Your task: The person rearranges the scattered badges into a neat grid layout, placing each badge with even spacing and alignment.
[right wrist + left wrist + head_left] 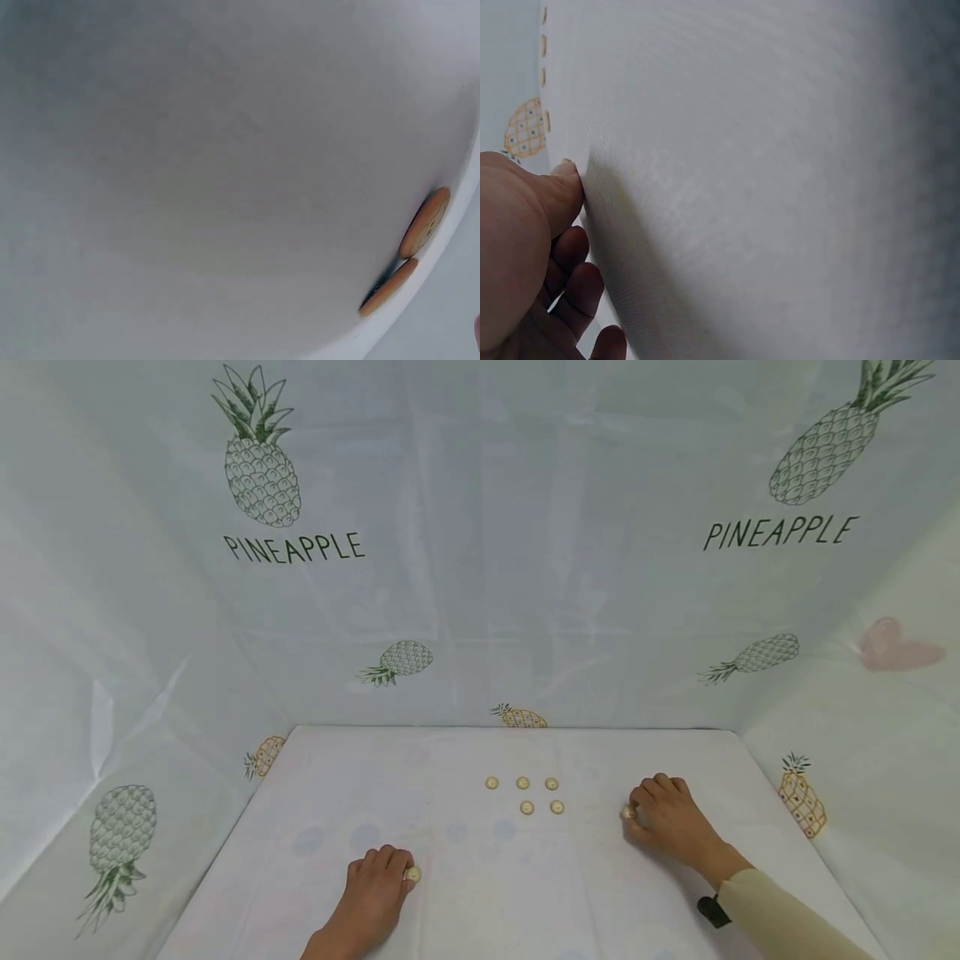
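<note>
Five pale buttons (522, 783) lie on the white table (502, 910) — curled left hand (375, 889) pinching one button (414, 874), curled right hand (669, 820) another button (628, 812).

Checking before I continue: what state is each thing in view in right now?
Left hand: fingers curled, pinching.
Left-hand button: pinched, partly covered.
Right hand: fingers curled, pinching.
Right-hand button: pinched, partly covered.
Loose buttons: five lying flat, three behind two.
White table cover: spread, lightly creased.
Pineapple-print sheet: hanging, creased.
</note>
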The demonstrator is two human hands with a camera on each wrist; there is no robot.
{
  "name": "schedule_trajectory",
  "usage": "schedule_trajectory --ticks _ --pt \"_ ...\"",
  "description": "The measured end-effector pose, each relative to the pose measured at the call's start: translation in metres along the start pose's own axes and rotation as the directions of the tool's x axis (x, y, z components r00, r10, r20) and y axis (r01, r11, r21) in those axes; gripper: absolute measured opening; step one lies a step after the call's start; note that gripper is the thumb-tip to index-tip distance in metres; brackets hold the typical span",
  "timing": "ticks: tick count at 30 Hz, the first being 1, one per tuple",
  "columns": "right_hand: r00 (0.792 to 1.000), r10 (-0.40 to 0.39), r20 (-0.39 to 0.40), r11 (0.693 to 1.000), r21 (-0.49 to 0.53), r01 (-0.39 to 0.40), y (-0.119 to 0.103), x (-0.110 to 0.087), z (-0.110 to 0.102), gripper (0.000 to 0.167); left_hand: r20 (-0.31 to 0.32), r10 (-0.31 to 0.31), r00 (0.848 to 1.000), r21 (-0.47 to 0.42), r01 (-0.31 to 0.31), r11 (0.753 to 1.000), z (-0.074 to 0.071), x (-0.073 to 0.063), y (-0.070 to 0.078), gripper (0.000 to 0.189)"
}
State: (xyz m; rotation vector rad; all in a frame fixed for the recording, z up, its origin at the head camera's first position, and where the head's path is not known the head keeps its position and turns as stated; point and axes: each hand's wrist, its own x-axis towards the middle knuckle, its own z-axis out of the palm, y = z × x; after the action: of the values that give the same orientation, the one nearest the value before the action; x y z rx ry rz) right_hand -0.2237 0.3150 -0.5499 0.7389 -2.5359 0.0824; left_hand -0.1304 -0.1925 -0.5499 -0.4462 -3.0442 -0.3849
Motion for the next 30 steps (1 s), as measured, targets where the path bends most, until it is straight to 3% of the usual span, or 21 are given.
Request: schedule_trajectory --ticks 11,30 --pt "0.997 -0.076 -0.030 0.997 -0.025 0.075 -0.010 0.014 0.006 0.021 0.018 0.009 1.000 0.014 -0.009 1.000 -0.001 -0.001 0.000 0.020" --pt "0.998 -0.046 0.037 0.998 0.034 0.045 -0.041 0.045 0.014 0.020 -0.033 0.060 0.998 0.145 -0.055 0.988 0.002 0.002 0.001 0.027"
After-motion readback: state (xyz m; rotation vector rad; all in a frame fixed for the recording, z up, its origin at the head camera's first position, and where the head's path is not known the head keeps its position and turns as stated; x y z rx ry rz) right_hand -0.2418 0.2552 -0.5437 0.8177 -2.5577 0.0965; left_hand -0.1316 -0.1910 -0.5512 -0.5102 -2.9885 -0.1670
